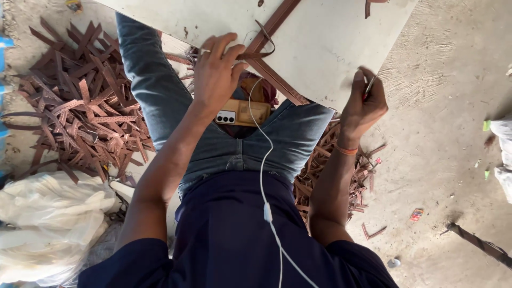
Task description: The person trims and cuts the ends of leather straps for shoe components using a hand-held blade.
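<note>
I sit with a pale board [320, 37] resting across my lap. My left hand [216, 74] presses down on a brown leather strap [274, 77] at the board's near edge, fingers curled over it. A longer brown strip runs diagonally across the board. My right hand [365, 101] grips a small metal-tipped tool [368, 86] at the board's right corner. A phone in a tan case [242, 113] lies between my thighs, and a white earphone cable [262, 170] runs from it down my front.
A heap of brown leather offcuts [80, 106] covers the floor at left, with more scraps [320, 165] under my right thigh. White plastic bags [48, 224] lie at lower left. Bare concrete floor [442, 160] spreads to the right with small litter.
</note>
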